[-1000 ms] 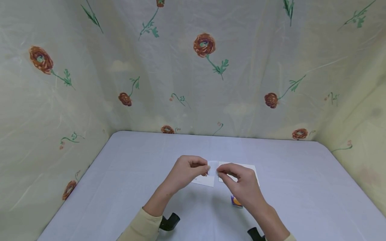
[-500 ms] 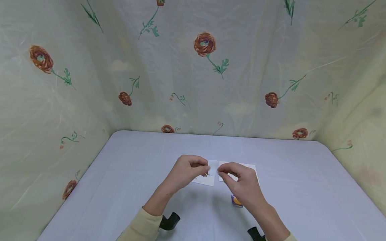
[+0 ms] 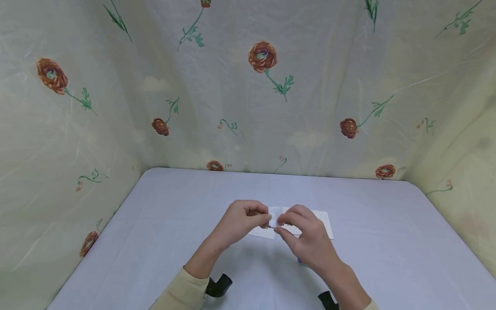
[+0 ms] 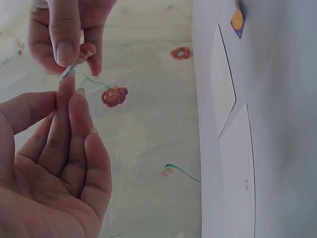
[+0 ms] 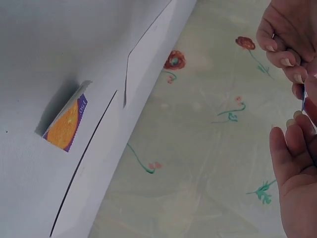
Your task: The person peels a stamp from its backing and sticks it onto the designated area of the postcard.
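Above the table, my left hand [image 3: 242, 221] and right hand [image 3: 308, 234] meet at a small, thin white slip of paper [image 3: 276, 213]. My left thumb and fingertips pinch its left side. In the left wrist view, my right thumb presses the slip [image 4: 73, 67] against the fingers behind it. A sliver of blue shows on the slip [image 5: 304, 96] in the right wrist view. Below my right hand lies a purple-and-orange postage stamp [image 5: 67, 124] with toothed edges, slightly bent up; in the head view the hand nearly hides it.
Two white cards lie side by side behind the hands: the left card [image 3: 264, 233] with faint print, the right card [image 3: 324, 221] partly covered. A white cloth covers the table [image 3: 186, 198]. Flowered curtains [image 3: 310, 86] enclose it at the back and sides.
My right fingers have shifted on the slip, the thumb lower and apart from the index finger. My right hand now covers most of the stamp. My left hand has barely moved.
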### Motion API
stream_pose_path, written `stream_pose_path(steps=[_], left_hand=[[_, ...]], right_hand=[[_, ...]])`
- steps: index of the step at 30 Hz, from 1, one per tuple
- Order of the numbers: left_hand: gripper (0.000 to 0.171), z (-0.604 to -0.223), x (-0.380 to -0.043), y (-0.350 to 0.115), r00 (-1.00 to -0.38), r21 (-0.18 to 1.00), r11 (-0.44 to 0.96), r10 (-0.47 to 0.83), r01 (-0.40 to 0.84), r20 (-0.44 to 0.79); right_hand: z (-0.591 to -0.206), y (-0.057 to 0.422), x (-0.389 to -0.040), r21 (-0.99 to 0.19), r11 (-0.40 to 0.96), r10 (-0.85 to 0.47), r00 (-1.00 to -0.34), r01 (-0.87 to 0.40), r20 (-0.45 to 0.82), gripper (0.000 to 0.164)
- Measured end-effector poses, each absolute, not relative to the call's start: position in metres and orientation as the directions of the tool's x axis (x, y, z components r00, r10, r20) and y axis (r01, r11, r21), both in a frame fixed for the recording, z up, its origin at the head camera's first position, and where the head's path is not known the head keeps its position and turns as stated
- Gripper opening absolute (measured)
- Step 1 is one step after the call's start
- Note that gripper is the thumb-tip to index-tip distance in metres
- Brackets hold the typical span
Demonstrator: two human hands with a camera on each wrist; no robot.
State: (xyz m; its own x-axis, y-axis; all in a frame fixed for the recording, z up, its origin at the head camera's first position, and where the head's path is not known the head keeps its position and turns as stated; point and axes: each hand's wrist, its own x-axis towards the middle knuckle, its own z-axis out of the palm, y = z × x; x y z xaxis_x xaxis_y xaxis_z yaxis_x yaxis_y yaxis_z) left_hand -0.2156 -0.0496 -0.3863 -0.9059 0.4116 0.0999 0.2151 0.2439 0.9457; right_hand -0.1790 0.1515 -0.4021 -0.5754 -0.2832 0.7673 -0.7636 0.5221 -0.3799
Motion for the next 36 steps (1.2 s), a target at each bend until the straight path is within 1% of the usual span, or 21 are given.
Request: stream_pose_path(steps=[6, 11, 16, 20, 21, 25, 26, 29, 32, 36], left_hand=[[0.010, -0.3855, -0.2138, -0.0480, -0.906, 0.939, 0.265, 0.413, 0.221, 0.096], [0.009, -0.3843, -0.2130, -0.0489, -0.904, 0.939, 0.262, 0.416, 0.224, 0.100], [0.009, -0.3836, -0.2133, -0.0497, -0.901, 0.947, 0.240, 0.422, 0.215, 0.098], [0.008, -0.3832, -0.2134, -0.0500, -0.898, 0.950, 0.228, 0.429, 0.214, 0.100], [0.008, -0.3831, -0.2135, -0.0498, -0.897, 0.949, 0.229, 0.430, 0.217, 0.102], [0.008, -0.3832, -0.2139, -0.0493, -0.895, 0.948, 0.231, 0.434, 0.220, 0.102], [0.008, -0.3832, -0.2140, -0.0493, -0.895, 0.948, 0.230, 0.435, 0.220, 0.101], [0.009, -0.3833, -0.2140, -0.0491, -0.895, 0.951, 0.226, 0.437, 0.210, 0.093], [0.009, -0.3832, -0.2137, -0.0494, -0.895, 0.954, 0.222, 0.437, 0.203, 0.089], [0.008, -0.3833, -0.2135, -0.0502, -0.896, 0.952, 0.226, 0.435, 0.206, 0.091]], right_hand=[[-0.4038, 0.1533, -0.1797, -0.323, 0.536, -0.321, -0.542, -0.780, 0.777, 0.022], [-0.4034, 0.1532, -0.1801, -0.307, 0.532, -0.328, -0.526, -0.789, 0.785, 0.019], [-0.4038, 0.1537, -0.1814, -0.286, 0.513, -0.329, -0.493, -0.809, 0.806, 0.005], [-0.4036, 0.1542, -0.1818, -0.258, 0.506, -0.334, -0.463, -0.823, 0.821, 0.021], [-0.4033, 0.1542, -0.1817, -0.249, 0.506, -0.336, -0.454, -0.826, 0.825, 0.022], [-0.4020, 0.1536, -0.1815, -0.205, 0.505, -0.349, -0.415, -0.839, 0.840, 0.014], [-0.4017, 0.1533, -0.1815, -0.195, 0.506, -0.350, -0.406, -0.840, 0.844, 0.015], [-0.4013, 0.1520, -0.1819, -0.175, 0.510, -0.348, -0.388, -0.842, 0.854, 0.023], [-0.4015, 0.1511, -0.1823, -0.168, 0.521, -0.344, -0.386, -0.837, 0.856, 0.033], [-0.4021, 0.1508, -0.1828, -0.169, 0.524, -0.344, -0.389, -0.835, 0.855, 0.035]])
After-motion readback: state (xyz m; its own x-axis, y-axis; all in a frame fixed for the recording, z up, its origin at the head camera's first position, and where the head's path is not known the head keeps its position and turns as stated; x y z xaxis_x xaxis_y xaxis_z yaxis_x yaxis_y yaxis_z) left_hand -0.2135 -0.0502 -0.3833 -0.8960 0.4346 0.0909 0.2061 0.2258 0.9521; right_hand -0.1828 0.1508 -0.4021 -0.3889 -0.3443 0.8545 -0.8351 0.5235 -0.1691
